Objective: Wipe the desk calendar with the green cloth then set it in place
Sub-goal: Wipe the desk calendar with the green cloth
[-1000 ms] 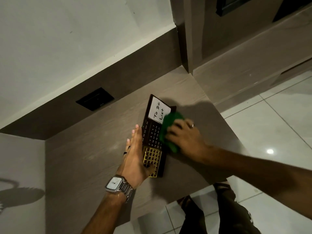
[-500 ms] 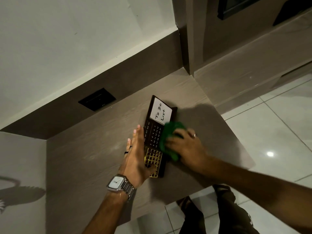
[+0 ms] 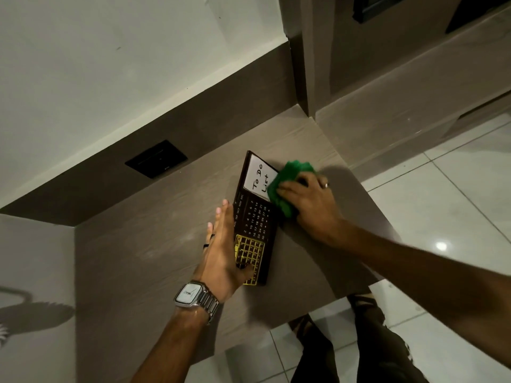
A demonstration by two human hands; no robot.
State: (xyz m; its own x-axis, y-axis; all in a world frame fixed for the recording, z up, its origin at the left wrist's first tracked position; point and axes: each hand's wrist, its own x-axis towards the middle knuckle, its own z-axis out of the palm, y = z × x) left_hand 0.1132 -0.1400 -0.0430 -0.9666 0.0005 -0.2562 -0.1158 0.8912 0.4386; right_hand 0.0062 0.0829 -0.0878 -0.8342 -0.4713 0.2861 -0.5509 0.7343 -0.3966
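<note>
The desk calendar [image 3: 255,217] is a dark board lying flat on the brown wooden desk [image 3: 138,244], with a white "To Do List" panel at its far end and a gold grid at its near end. My left hand [image 3: 225,250] steadies it: fingers straight along its left edge, thumb pressed on the gold grid. My right hand [image 3: 309,201] presses the crumpled green cloth [image 3: 287,186] against the calendar's far right edge, beside the white panel. The cloth hides that corner.
A black wall socket [image 3: 156,158] sits in the dark backsplash behind the desk. The desk's right edge drops to a white tiled floor [image 3: 442,205], where my legs [image 3: 359,344] stand. A wall column [image 3: 307,64] rises at the far right corner.
My right hand has slid the green cloth from the calendar's middle toward its far right corner. My left hand has kept its hold on the calendar's left side.
</note>
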